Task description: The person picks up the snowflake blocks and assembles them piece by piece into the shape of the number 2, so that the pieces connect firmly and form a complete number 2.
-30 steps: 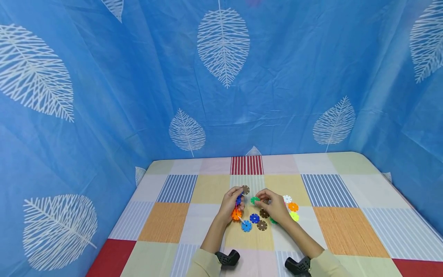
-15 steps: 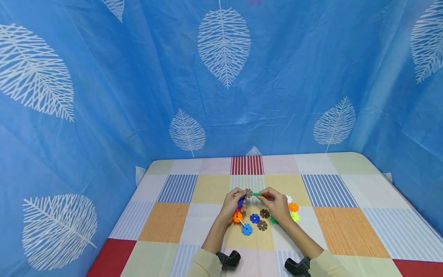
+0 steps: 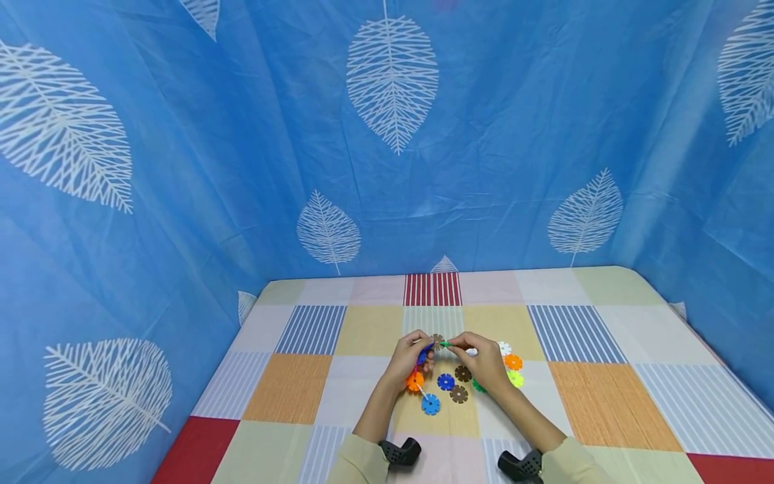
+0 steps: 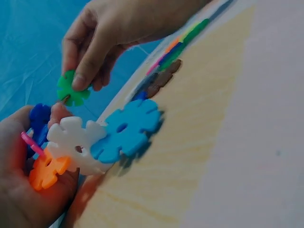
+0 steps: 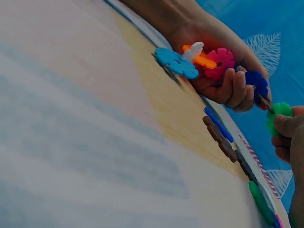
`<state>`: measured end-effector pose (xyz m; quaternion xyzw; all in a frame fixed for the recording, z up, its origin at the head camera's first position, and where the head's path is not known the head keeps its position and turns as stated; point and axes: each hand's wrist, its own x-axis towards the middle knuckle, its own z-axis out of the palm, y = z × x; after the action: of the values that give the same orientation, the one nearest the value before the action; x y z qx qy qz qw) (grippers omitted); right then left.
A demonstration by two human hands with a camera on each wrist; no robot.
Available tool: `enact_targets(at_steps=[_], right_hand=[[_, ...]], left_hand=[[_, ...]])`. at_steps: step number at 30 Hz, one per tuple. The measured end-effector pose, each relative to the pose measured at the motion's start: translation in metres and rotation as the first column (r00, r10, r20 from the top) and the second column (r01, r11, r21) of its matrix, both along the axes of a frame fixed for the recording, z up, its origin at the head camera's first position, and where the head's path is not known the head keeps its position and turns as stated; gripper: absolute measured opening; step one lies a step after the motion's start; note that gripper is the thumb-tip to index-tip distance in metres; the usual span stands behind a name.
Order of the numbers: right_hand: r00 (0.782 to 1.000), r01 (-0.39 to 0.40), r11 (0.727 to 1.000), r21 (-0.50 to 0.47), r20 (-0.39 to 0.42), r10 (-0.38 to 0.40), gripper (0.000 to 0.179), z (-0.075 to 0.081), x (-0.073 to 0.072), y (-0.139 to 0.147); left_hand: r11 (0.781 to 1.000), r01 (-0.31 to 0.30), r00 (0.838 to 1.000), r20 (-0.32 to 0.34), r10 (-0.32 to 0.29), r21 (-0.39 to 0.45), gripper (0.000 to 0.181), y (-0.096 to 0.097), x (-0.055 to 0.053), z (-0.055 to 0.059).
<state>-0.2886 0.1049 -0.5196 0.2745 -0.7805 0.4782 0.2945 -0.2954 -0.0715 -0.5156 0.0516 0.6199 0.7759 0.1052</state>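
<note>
Over the patchwork tablecloth, two hands work close together! The right hand has thumb and fingers clamped on a green disc, edge against a brown disc; whether their slots interlock, I can't tell. The left hand curls its fingers round a dark blue disc, next along this linked chain. Follow it on: pink disc, orange disc, white disc, then a light blue disc, low by the cloth. Between the forearms lie a loose blue disc and two loose brown discs, with a loose green disc half hidden by the right hand. Beyond that hand sit loose white, orange and yellow discs.
</note>
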Motion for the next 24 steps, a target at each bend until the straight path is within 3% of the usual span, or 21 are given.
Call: enact_targets(at_steps=[3, 6, 11, 15, 20, 24], right_hand=[[1.0, 0.003, 1.0, 0.014, -0.029, -0.002, 0.019, 0.0, 0.0, 0.0], [1.0, 0.002, 1.0, 0.011, -0.007, -0.002, 0.017, 0.0, 0.0, 0.0], [0.993, 0.021, 0.999, 0.048, 0.117, -0.027, 0.027, -0.002, 0.001, 0.002], [0.975, 0.031, 0.989, 0.147, 0.214, -0.062, 0.035, -0.006, 0.003, 0.01], [0.98, -0.077, 0.936, 0.343, 0.196, 0.008, 0.027, -0.009, 0.006, 0.017], [0.983, -0.148, 0.899, 0.412, 0.158, 0.09, 0.018, -0.01, 0.005, 0.017]], left_hand=[[1.0, 0.011, 1.0, -0.012, -0.011, -0.016, 0.016, 0.001, -0.001, 0.0], [1.0, 0.003, 1.0, -0.003, -0.003, 0.003, 0.017, 0.001, -0.001, 0.0], [0.998, -0.042, 0.999, 0.018, 0.041, 0.05, 0.017, 0.002, 0.001, 0.0], [0.993, -0.084, 0.996, 0.04, 0.081, 0.084, 0.015, 0.001, 0.0, -0.001], [0.983, -0.146, 0.988, 0.07, 0.138, 0.112, 0.008, -0.001, -0.003, -0.001], [0.98, -0.151, 0.987, 0.068, 0.143, 0.127, 0.023, -0.003, -0.004, -0.001]])
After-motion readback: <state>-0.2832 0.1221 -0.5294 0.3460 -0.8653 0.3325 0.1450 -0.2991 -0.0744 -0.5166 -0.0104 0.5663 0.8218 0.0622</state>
